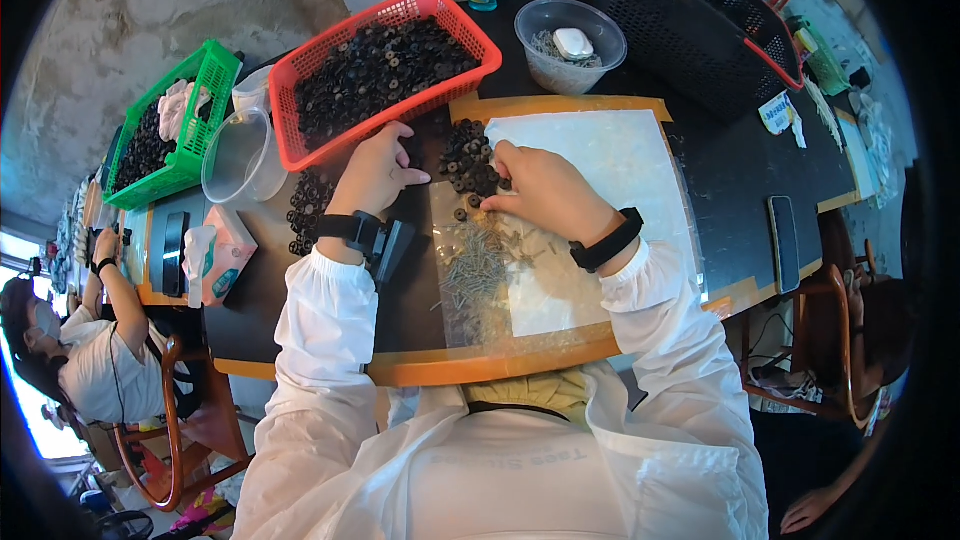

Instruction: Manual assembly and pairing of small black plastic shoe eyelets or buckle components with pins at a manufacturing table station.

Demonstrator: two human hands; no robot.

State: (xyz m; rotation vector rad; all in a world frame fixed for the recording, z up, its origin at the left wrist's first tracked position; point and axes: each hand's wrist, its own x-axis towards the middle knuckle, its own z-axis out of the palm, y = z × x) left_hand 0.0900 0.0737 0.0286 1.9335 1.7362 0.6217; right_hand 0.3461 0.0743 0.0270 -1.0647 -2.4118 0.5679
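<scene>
From my head, the fisheye looked steeply down over the near edge of the table (728, 210), close, facing its far edge.

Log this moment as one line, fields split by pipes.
left hand: open, beside red basket | right hand: at black parts pile, hold unclear | nearby: thin metal pieces, white sheet
</scene>
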